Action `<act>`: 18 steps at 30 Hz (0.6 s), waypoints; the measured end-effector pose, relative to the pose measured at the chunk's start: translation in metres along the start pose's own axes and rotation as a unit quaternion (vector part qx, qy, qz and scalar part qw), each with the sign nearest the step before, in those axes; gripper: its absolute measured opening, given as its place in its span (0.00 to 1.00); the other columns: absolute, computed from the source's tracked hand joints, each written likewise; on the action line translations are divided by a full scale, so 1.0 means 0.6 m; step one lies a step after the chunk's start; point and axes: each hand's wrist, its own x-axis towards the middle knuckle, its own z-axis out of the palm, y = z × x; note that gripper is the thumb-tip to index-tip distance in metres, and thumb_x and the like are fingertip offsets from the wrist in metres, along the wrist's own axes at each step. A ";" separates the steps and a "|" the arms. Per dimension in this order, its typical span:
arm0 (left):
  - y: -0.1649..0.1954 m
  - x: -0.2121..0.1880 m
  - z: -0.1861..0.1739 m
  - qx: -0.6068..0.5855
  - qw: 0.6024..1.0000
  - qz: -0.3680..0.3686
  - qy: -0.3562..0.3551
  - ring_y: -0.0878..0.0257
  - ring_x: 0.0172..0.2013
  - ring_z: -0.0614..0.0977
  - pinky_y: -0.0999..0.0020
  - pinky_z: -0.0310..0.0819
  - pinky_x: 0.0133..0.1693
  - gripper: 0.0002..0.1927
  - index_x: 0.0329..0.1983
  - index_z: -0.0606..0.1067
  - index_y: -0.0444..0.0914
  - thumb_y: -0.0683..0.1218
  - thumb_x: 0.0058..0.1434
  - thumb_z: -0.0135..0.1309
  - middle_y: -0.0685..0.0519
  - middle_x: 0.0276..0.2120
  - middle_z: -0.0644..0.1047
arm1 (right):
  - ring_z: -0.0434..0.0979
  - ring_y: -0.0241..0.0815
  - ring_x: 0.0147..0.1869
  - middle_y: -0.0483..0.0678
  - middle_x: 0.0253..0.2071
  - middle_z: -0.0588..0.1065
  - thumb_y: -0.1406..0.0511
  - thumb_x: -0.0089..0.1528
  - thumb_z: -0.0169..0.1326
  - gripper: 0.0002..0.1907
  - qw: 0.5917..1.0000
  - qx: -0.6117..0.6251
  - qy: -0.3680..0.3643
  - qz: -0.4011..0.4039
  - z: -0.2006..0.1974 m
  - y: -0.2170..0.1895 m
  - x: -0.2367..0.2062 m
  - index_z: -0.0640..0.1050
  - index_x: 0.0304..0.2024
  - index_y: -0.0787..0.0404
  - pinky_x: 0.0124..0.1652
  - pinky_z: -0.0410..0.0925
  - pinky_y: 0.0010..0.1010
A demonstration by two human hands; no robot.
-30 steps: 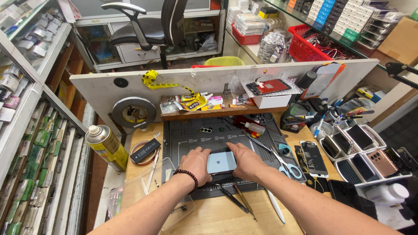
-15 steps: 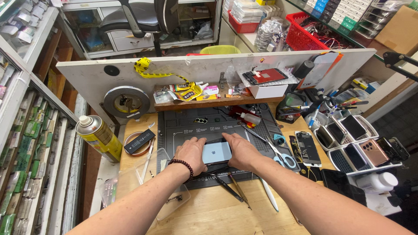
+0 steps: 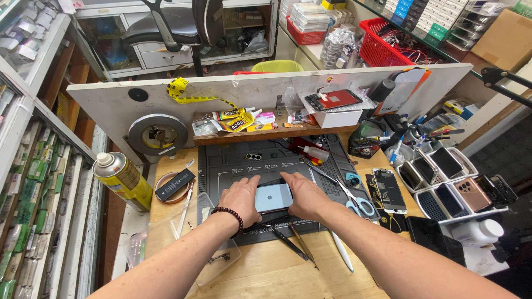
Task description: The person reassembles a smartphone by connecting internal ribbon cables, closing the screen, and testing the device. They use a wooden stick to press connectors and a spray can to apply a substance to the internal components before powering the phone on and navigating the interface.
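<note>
- Pale-blue phone (image 3: 273, 196) lies back-up on the dark repair mat (image 3: 221, 166), pressed between both hands.
- Left hand (image 3: 239, 200) and right hand (image 3: 302, 195) clamp its short edges, fingers flat along the top.
- Even pressure on both sides seems wise; what lies beneath it is probably the screen, though hidden.
- Keep clear of the scissors (image 3: 354, 199) and the pry tools (image 3: 293, 243).

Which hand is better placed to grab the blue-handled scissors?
Right. The right hand rests on the light-blue phone nearest the blue-handled scissors; the left hand sits on the phone's far side.
</note>
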 end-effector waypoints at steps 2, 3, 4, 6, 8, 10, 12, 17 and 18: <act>-0.006 -0.005 0.000 -0.025 1.000 0.004 0.015 0.53 0.65 0.69 0.54 0.63 0.65 0.56 0.74 0.56 0.43 0.47 0.45 0.75 0.49 0.62 0.70 | 0.68 0.50 0.69 0.51 0.66 0.67 0.72 0.46 0.68 0.53 1.000 0.005 0.004 -0.002 -0.001 0.000 -0.001 0.59 0.72 0.58 0.65 0.64 0.33; -0.010 -0.008 -0.001 -0.037 0.999 0.007 0.022 0.53 0.65 0.70 0.55 0.63 0.65 0.56 0.74 0.55 0.43 0.47 0.45 0.75 0.48 0.62 0.70 | 0.68 0.50 0.69 0.51 0.66 0.67 0.71 0.46 0.68 0.53 1.000 0.008 0.005 -0.003 -0.001 0.000 -0.002 0.58 0.72 0.58 0.65 0.64 0.33; -0.014 -0.012 0.000 -0.045 0.998 0.016 0.031 0.52 0.65 0.69 0.56 0.63 0.65 0.57 0.74 0.55 0.42 0.47 0.45 0.75 0.47 0.62 0.70 | 0.68 0.50 0.69 0.51 0.66 0.67 0.71 0.46 0.68 0.53 1.000 0.012 0.005 -0.002 -0.001 0.000 -0.004 0.58 0.72 0.58 0.65 0.64 0.33; -0.019 -0.018 0.000 -0.059 0.996 0.037 0.050 0.51 0.65 0.69 0.57 0.62 0.65 0.57 0.74 0.55 0.41 0.46 0.44 0.76 0.45 0.64 0.69 | 0.69 0.50 0.69 0.51 0.66 0.67 0.71 0.46 0.68 0.54 1.000 0.020 0.005 0.000 -0.004 -0.001 -0.007 0.58 0.72 0.58 0.66 0.64 0.33; -0.017 -0.016 -0.004 -0.061 0.997 0.019 0.037 0.52 0.65 0.70 0.58 0.62 0.66 0.57 0.74 0.55 0.42 0.46 0.44 0.75 0.47 0.64 0.70 | 0.68 0.50 0.69 0.51 0.66 0.67 0.71 0.46 0.68 0.54 1.000 0.011 0.000 0.004 -0.007 -0.005 -0.007 0.58 0.73 0.57 0.66 0.63 0.33; -0.012 -0.017 -0.006 -0.060 0.998 0.008 0.028 0.53 0.65 0.70 0.59 0.62 0.66 0.56 0.74 0.55 0.42 0.45 0.44 0.75 0.48 0.63 0.70 | 0.68 0.50 0.69 0.51 0.66 0.67 0.71 0.47 0.69 0.55 1.000 0.006 -0.010 0.015 -0.009 -0.008 -0.007 0.57 0.73 0.57 0.66 0.63 0.32; -0.006 -0.019 -0.009 -0.058 0.998 -0.001 0.024 0.53 0.65 0.70 0.58 0.61 0.66 0.56 0.74 0.55 0.42 0.45 0.45 0.75 0.48 0.63 0.70 | 0.69 0.48 0.69 0.50 0.66 0.67 0.71 0.47 0.69 0.56 0.999 0.003 -0.024 0.030 -0.012 -0.011 -0.006 0.56 0.74 0.56 0.67 0.63 0.31; 0.000 -0.027 -0.012 -0.054 0.998 0.001 0.030 0.53 0.63 0.72 0.59 0.64 0.65 0.56 0.74 0.55 0.43 0.45 0.45 0.75 0.48 0.61 0.72 | 0.68 0.49 0.69 0.51 0.67 0.66 0.71 0.47 0.69 0.55 1.000 0.001 -0.011 0.020 -0.010 -0.008 -0.007 0.57 0.73 0.57 0.66 0.64 0.32; 0.000 -0.028 -0.011 -0.053 0.998 0.000 0.031 0.53 0.63 0.72 0.59 0.64 0.65 0.56 0.74 0.55 0.43 0.45 0.45 0.75 0.48 0.60 0.72 | 0.68 0.49 0.69 0.51 0.66 0.67 0.71 0.47 0.69 0.55 1.000 0.000 -0.012 0.020 -0.008 -0.007 -0.006 0.57 0.73 0.57 0.66 0.64 0.32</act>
